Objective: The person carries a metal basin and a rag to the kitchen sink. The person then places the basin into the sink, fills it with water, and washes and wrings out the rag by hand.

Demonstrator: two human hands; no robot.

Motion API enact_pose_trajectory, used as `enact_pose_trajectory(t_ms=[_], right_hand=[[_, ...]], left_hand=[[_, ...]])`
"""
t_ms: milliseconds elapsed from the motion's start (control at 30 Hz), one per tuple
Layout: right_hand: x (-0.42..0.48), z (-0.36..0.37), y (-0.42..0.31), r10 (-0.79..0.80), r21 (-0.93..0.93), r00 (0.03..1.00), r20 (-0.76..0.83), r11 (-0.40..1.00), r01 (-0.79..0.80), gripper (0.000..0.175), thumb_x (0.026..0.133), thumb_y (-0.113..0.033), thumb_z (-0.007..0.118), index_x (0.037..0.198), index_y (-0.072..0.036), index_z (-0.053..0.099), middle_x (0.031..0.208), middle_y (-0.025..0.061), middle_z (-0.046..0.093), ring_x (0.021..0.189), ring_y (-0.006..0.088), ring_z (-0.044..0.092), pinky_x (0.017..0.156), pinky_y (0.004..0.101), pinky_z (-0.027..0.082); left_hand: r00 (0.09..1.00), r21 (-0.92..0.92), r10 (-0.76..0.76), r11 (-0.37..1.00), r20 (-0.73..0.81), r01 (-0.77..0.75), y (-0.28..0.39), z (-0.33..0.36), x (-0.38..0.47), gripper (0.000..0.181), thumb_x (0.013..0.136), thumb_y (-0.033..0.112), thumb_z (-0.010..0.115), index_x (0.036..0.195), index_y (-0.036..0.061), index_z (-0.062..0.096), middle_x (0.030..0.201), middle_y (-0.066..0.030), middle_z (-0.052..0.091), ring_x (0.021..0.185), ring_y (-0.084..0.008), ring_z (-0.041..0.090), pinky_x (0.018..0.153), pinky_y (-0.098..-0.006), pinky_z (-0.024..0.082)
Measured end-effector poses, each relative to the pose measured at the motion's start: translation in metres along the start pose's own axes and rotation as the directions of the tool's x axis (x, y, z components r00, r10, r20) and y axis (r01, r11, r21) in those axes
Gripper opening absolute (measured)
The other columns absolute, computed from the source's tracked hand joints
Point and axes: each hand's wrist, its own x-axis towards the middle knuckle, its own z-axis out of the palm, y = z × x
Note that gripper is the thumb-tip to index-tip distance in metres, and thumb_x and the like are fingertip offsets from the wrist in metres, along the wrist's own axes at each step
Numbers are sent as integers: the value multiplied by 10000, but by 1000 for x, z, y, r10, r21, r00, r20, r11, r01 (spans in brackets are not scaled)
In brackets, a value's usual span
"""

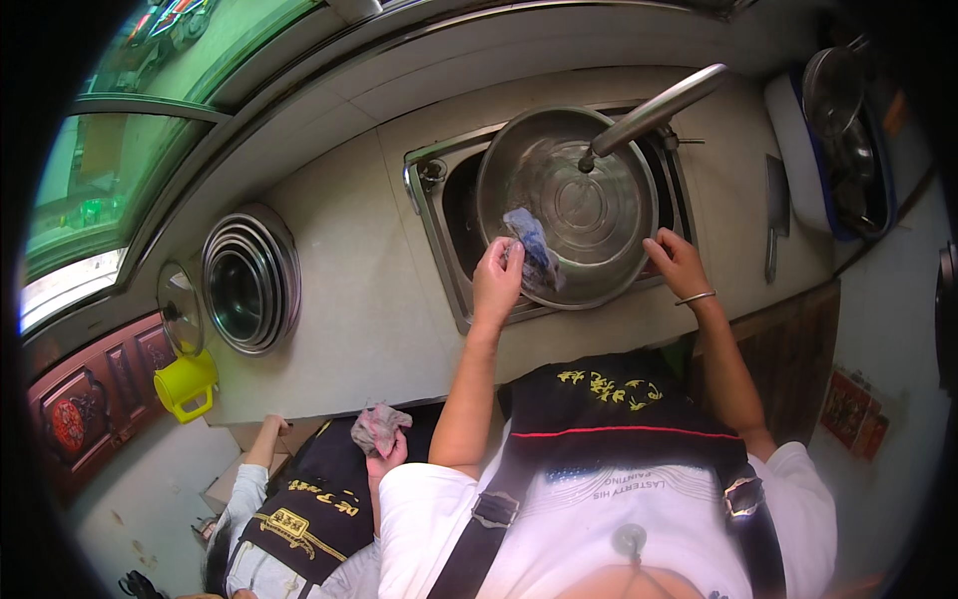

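A wide stainless steel basin (516, 150) sits over the metal sink (441, 258), beneath the tap (658, 108). Its floor looks wet. My left hand (498, 277) grips a wet, crumpled blue and grey cloth (533, 239), held over the basin's near left side. On the opposite side, my right hand (677, 262) pinches the rim of the basin between thumb and fingers.
Nested steel basins (247, 284), a glass lid (179, 307) and a yellow-green plastic jug (185, 383) are at left. Beside me, a person holds a cloth (380, 430). Right of the sink lie a cleaver (777, 198) and a tub (797, 172) of metal cookware.
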Motion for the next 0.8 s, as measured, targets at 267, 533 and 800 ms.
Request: enact_pose_trajectory(t_ms=[267,533,800], right_hand=[[-7,-7,-12,-97,-217,995,38,971,103,244,878,-206,551,751,-15,469,608,65,529,570,113,538,546,264,430],[-9,-7,-1,32,-108,998,55,994,-26,222,858,-199,576,816,-12,463,649,73,532,586,140,521,566,268,430],[-14,-8,2,6,-117,999,48,993,0,223,846,-199,596,885,-11,481,722,61,539,631,131,507,608,263,433]], left_hand=[[905,268,383,906,-187,-328,22,2,11,139,812,134,621,891,20,628,945,-100,616,905,-258,568,822,-341,441],[940,-180,283,931,-189,-317,80,-7,43,157,873,108,567,972,-5,610,919,-54,620,831,-127,563,757,-249,446],[940,-659,310,678,-146,-326,132,-3,29,132,853,22,501,974,6,550,990,-22,550,894,-71,487,795,-232,414]])
